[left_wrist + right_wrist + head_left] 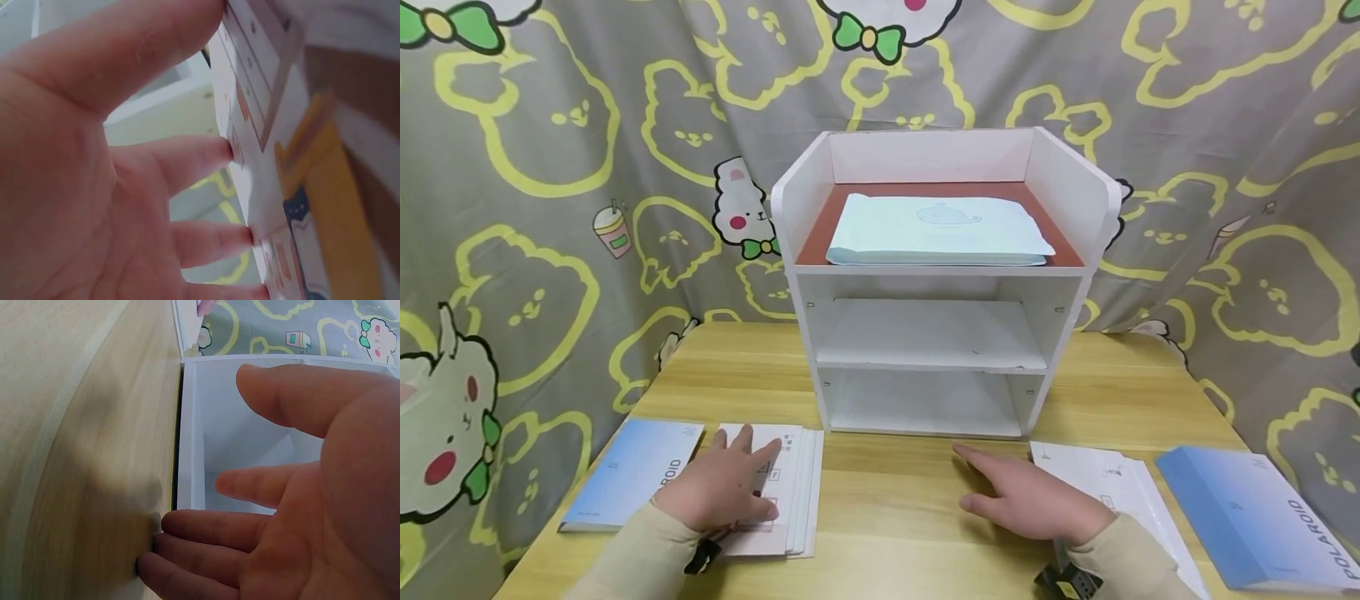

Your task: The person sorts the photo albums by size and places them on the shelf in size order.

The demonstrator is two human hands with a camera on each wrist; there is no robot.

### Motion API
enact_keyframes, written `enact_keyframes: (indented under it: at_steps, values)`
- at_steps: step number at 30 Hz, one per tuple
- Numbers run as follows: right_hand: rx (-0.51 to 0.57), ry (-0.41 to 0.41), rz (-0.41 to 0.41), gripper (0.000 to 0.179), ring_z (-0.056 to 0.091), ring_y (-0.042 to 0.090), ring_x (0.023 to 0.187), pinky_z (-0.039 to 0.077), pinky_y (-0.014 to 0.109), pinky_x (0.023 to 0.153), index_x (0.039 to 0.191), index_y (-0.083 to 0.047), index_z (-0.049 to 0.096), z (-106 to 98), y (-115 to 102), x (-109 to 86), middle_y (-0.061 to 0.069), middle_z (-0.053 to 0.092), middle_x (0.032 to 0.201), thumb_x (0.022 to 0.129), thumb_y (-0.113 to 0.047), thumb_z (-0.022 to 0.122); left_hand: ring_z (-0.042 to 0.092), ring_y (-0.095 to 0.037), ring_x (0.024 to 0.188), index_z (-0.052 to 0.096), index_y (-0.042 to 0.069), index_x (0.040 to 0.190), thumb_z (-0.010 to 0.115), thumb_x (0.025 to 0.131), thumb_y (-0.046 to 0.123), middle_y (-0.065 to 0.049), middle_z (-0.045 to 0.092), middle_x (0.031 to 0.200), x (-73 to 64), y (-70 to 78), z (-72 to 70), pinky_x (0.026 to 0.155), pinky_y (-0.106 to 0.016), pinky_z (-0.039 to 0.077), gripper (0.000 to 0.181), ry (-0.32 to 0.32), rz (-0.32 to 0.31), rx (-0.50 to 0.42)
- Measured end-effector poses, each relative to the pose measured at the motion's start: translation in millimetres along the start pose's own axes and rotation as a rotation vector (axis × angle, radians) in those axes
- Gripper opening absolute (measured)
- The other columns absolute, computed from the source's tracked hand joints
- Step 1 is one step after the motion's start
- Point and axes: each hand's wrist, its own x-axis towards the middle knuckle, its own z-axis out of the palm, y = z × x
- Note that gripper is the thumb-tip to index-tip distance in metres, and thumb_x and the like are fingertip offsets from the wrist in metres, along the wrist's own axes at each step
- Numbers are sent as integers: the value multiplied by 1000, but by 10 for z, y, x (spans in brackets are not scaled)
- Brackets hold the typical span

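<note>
With fingers spread, my left hand (724,479) lies over a stack of white printed sheets or booklets (805,492) on the left of the table. In the left wrist view its fingertips (219,150) touch the printed top surface, which carries coloured pictures. My right hand (1033,496) stretches flat and low over the table, thumb apart, with nothing in it. Part of the hand and the sleeve overlap a white plastic-looking packet (1090,467) on the right. In the right wrist view the lower fingertips (150,562) are right at the wood surface.
A white shelf unit (925,362) stands at the back middle of the table (887,517). On its brown top lies a pale packet with a whale drawing (936,229). Blue-white POLAROID boxes or books sit far left (632,475) and far right (1247,517). A patterned curtain (685,167) hangs behind.
</note>
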Motion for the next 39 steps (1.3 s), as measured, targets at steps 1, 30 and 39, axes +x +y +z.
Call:
enact_keyframes:
  at_steps: [1,30,39]
  values:
    - [-1,3,-1,70,46,28,138,41,51,109,156,-7,39,-1,-2,-1,7,44,156,101,-46,59,24,-70,132,48,15,153,79,77,62,-37,30,154,-1,16,-1,93,-75,42,94,-2,-4,11]
    - [-9,3,-11,68,48,29,137,40,51,110,153,-5,43,30,-46,-9,11,49,152,100,-44,61,32,-62,136,54,17,149,75,82,58,-32,37,153,112,881,61,95,-70,46,81,55,74,32]
    - [-5,11,-29,68,45,30,138,38,53,112,152,-4,44,50,-30,-15,13,48,152,100,-42,62,43,-60,129,58,17,144,72,83,58,-31,46,147,291,1440,97,88,-66,52,75,151,180,99]
